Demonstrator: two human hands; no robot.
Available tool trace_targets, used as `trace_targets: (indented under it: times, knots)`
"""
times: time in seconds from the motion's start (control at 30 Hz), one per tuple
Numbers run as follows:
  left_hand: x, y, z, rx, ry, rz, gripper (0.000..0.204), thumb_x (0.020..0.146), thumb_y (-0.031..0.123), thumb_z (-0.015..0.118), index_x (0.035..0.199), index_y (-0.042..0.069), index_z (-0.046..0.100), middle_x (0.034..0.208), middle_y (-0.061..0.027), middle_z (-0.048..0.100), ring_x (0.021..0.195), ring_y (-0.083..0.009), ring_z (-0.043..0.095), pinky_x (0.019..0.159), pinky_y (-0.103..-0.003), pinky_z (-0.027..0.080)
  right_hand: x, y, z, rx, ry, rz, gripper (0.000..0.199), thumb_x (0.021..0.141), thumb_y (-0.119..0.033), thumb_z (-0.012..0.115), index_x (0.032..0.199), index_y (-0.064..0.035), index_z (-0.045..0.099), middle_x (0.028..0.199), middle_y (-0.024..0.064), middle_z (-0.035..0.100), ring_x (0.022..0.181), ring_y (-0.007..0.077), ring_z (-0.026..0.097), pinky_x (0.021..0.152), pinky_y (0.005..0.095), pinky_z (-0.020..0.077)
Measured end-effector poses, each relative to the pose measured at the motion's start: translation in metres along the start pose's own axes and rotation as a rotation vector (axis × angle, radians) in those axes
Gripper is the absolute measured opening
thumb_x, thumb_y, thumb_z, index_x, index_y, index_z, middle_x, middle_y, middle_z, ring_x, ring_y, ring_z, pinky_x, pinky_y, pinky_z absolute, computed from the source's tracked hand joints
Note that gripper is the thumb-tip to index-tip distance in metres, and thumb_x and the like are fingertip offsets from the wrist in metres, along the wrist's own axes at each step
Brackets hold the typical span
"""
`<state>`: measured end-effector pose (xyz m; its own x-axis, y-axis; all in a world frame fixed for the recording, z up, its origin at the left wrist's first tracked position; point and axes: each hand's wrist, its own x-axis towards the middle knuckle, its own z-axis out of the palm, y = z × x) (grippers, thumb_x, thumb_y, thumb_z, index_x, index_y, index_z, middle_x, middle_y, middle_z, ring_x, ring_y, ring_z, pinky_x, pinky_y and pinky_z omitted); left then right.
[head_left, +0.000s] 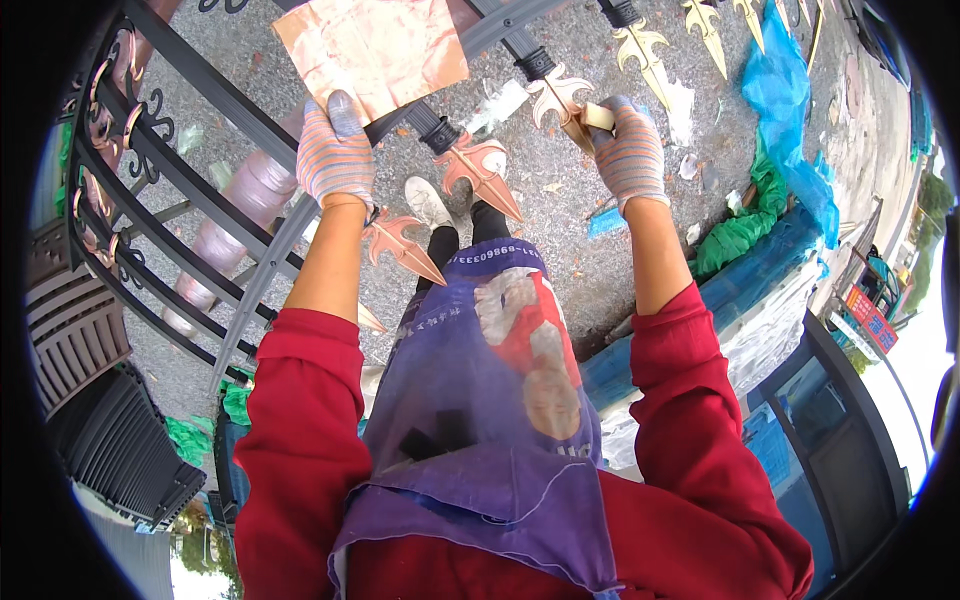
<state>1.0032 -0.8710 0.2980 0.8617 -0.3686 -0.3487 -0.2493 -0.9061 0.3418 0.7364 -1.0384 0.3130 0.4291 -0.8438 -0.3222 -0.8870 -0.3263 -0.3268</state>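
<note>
My left hand [338, 155], in a striped knit glove with grey fingertips, grips the lower edge of a flat board [375, 50] smeared with shiny copper colour. Its thumb lies on the board's face. In my right hand [630, 155], gloved the same way, is a small pale yellow sponge [598, 117] against a copper-gold spear-shaped finial [553, 97] of a black metal fence. Between my hands, a redder copper finial [482, 172] points toward me. Another copper finial [400, 243] sits beside my left forearm.
The black fence panel [215, 110] with scrolls spans the left and top. Gold finials [645, 58] continue at upper right. A plastic-wrapped roll [240, 205] lies under the bars. Blue sheeting [780, 90] and green sheeting [735, 240] lie right. Dark slatted panels [110, 440] stand lower left.
</note>
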Motion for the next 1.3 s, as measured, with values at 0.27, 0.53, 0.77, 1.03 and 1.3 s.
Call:
trace_targets:
  times: [0.27, 0.53, 0.77, 1.03, 1.3]
  knots:
    - [0.001, -0.001, 0.004, 0.024, 0.029, 0.042, 0.068, 0.098, 0.059, 0.04, 0.119, -0.002, 0.062, 0.111, -0.0284, 0.065, 0.107, -0.045, 0.059, 0.091, -0.047, 0.047, -0.01, -0.018, 0.024, 0.098, 0.196, -0.175, 0.023, 0.078, -0.01, 0.072, 0.099, -0.009, 0.065, 0.089, 0.0158, 0.066, 0.089, 0.0386, 0.061, 0.081, 0.0464, 0.0482]
    - [-0.003, -0.004, 0.005, -0.026, 0.087, 0.073, 0.066, 0.098, 0.057, 0.041, 0.118, -0.003, 0.061, 0.111, -0.0284, 0.065, 0.107, -0.0452, 0.059, 0.091, -0.047, 0.047, -0.056, 0.025, 0.013, -0.002, 0.126, 0.05, 0.02, 0.079, -0.015, 0.074, 0.097, -0.0089, 0.066, 0.085, 0.0164, 0.066, 0.083, 0.039, 0.062, 0.074, 0.0473, 0.0489]
    - [0.003, -0.01, 0.013, 0.002, 0.133, 0.123, 0.065, 0.099, 0.056, 0.042, 0.119, -0.003, 0.061, 0.112, -0.0284, 0.065, 0.107, -0.0451, 0.059, 0.091, -0.046, 0.047, -0.02, -0.008, 0.028, 0.038, 0.27, -0.158, 0.022, 0.077, -0.015, 0.073, 0.097, -0.0097, 0.064, 0.089, 0.015, 0.065, 0.085, 0.0374, 0.061, 0.076, 0.0446, 0.0486]
    - [-0.002, -0.004, 0.007, -0.007, 0.096, 0.088, 0.068, 0.098, 0.056, 0.042, 0.124, -0.004, 0.059, 0.115, -0.0288, 0.064, 0.11, -0.0448, 0.059, 0.092, -0.046, 0.047, -0.05, 0.026, 0.012, 0.175, 0.253, 0.068, 0.024, 0.078, -0.02, 0.078, 0.094, -0.0071, 0.066, 0.081, 0.015, 0.066, 0.079, 0.0362, 0.063, 0.072, 0.0454, 0.0505]
    - [0.001, -0.007, 0.006, -0.022, 0.058, 0.075, 0.072, 0.098, 0.058, 0.039, 0.129, -0.005, 0.056, 0.12, -0.0283, 0.062, 0.114, -0.0435, 0.058, 0.096, -0.045, 0.046, -0.052, 0.034, 0.016, 0.022, 0.097, 0.12, 0.026, 0.079, -0.021, 0.078, 0.097, -0.0058, 0.066, 0.082, 0.0178, 0.066, 0.077, 0.0368, 0.064, 0.071, 0.0454, 0.0511]
